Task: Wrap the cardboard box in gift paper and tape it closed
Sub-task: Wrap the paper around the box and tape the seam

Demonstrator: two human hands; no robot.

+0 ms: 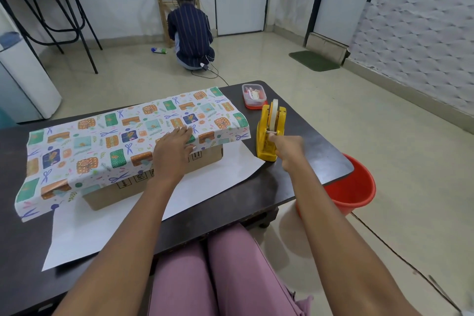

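Observation:
A long cardboard box (pixel 143 187) lies on the dark table (pixel 302 174). Patterned gift paper (pixel 102 141) is folded over its top, and the paper's white underside (pixel 159 213) spreads on the table in front of the box. My left hand (pixel 171 151) presses flat on the paper along the box's near top edge, fingers straight. My right hand (pixel 288 150) pinches the tape end at the cutter of a yellow tape dispenser (pixel 270 131), which stands just right of the box.
A small clear container with a red base (pixel 252 96) sits at the table's far right corner. A red bucket (pixel 351 187) stands on the floor by the table's right edge. A person (pixel 191 33) crouches at the far wall.

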